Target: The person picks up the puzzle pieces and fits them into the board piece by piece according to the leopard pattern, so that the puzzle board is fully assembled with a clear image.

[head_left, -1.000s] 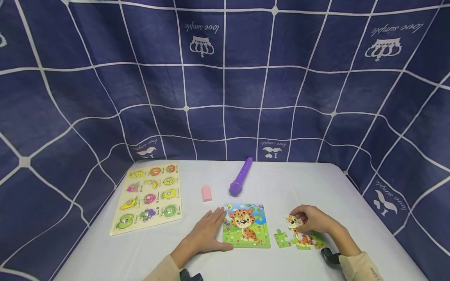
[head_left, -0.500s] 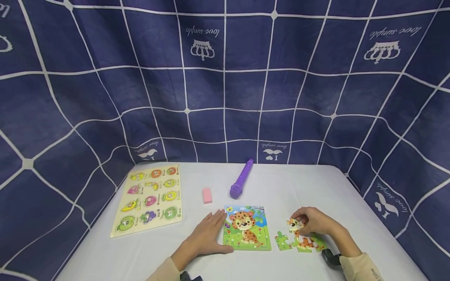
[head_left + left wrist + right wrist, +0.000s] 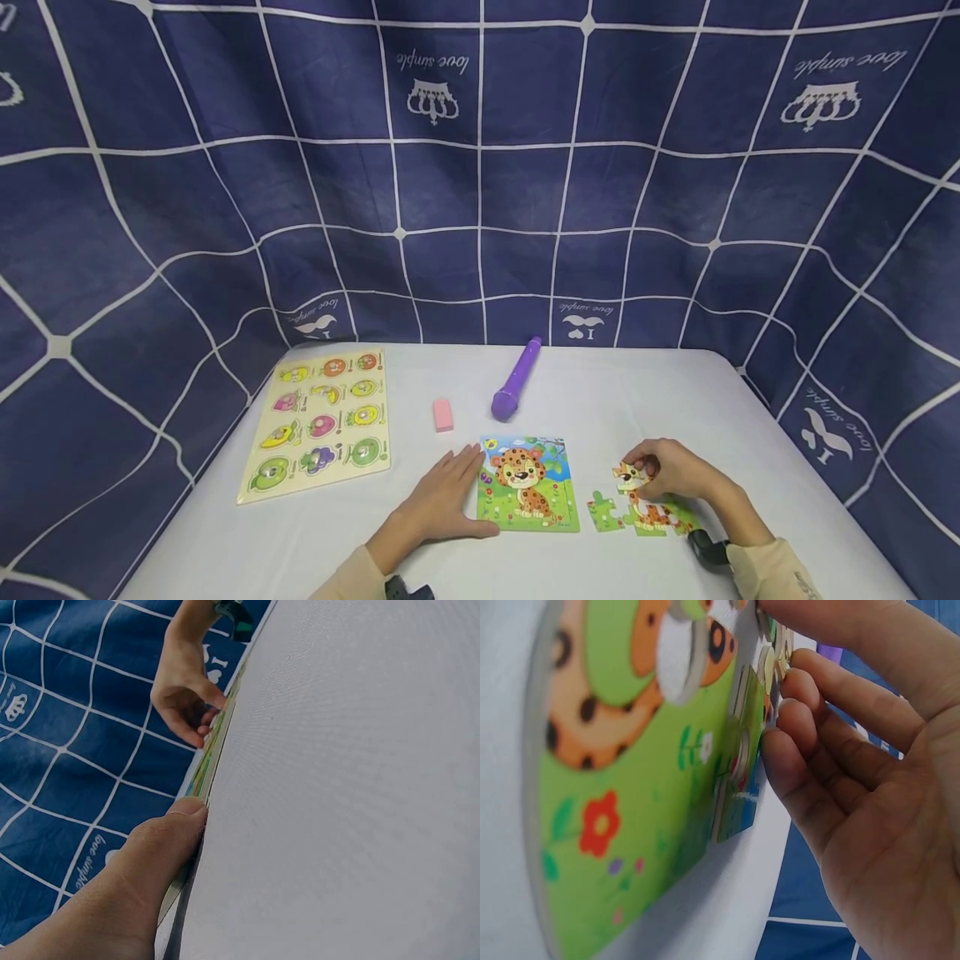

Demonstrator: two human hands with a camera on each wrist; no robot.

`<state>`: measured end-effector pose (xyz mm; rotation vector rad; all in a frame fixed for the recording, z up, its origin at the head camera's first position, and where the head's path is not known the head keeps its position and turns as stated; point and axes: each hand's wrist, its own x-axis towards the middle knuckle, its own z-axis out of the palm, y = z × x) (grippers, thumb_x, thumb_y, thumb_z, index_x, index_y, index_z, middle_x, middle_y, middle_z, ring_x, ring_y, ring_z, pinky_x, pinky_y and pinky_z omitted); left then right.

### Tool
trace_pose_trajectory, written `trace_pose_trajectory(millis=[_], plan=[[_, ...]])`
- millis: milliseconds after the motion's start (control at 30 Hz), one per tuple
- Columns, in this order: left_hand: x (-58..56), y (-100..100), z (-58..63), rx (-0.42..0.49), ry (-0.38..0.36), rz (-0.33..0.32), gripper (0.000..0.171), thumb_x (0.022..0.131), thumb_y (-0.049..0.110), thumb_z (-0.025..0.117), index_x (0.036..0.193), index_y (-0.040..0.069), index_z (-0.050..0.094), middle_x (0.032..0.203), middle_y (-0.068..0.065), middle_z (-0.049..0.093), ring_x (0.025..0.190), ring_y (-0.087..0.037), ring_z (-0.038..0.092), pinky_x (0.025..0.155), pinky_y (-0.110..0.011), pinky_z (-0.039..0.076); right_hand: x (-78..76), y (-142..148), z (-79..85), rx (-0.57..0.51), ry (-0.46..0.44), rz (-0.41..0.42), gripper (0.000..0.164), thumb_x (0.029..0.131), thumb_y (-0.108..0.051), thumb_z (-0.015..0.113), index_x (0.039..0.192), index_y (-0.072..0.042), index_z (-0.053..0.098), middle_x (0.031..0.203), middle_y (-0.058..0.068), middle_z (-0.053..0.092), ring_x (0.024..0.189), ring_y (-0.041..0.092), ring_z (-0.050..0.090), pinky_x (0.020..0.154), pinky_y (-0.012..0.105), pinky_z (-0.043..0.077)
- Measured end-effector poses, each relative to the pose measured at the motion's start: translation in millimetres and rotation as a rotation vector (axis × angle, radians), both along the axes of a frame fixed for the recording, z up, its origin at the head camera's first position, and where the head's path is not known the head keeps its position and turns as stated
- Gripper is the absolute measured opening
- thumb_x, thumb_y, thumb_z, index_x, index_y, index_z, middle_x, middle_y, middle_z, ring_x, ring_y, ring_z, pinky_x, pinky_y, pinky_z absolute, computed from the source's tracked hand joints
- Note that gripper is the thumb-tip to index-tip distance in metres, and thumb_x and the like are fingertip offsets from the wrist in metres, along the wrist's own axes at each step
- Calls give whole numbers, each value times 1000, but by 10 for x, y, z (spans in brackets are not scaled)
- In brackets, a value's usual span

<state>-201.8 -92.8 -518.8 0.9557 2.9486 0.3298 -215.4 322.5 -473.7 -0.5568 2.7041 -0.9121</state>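
White-gridded navy cloth bearing upside-down lettering hangs behind a white table and along its sides.

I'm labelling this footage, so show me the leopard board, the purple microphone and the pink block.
Leopard board [image 3: 528, 485]: head view, middle of its printed face.
Purple microphone [image 3: 520, 377]: head view, on its handle.
Pink block [image 3: 442, 412]: head view, on its top face.
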Motion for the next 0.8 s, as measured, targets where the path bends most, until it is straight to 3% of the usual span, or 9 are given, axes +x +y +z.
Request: trace_pose_trajectory(millis=[200, 433, 800], plan=[[3, 8, 11, -1, 7, 2, 119, 70, 89, 48, 153, 7, 28, 161, -10, 27, 149, -25, 27, 123, -43, 25, 3, 8, -3, 2, 4, -18, 46, 66, -16, 88, 107, -5, 70, 84, -1, 59, 70, 6, 49, 58, 19, 44], [13, 14, 9, -5, 9, 1, 119, 70, 89, 49, 153, 7, 28, 161, -10, 27, 149, -25, 27, 123, -43, 25, 23, 21, 11, -41, -3, -15, 29, 72, -7, 78, 100, -3, 70, 80, -1, 60, 69, 3, 50, 59, 19, 46], [7, 7, 18, 2, 1, -5, 118, 71, 88, 49, 153, 6, 28, 161, -11, 28, 149, -26, 27, 122, -44, 26, 73, -45, 75, 36, -27, 3, 54, 63, -8, 84, 114, -6, 67, 94, 1, 59, 80, 10, 48, 64, 20, 44]])
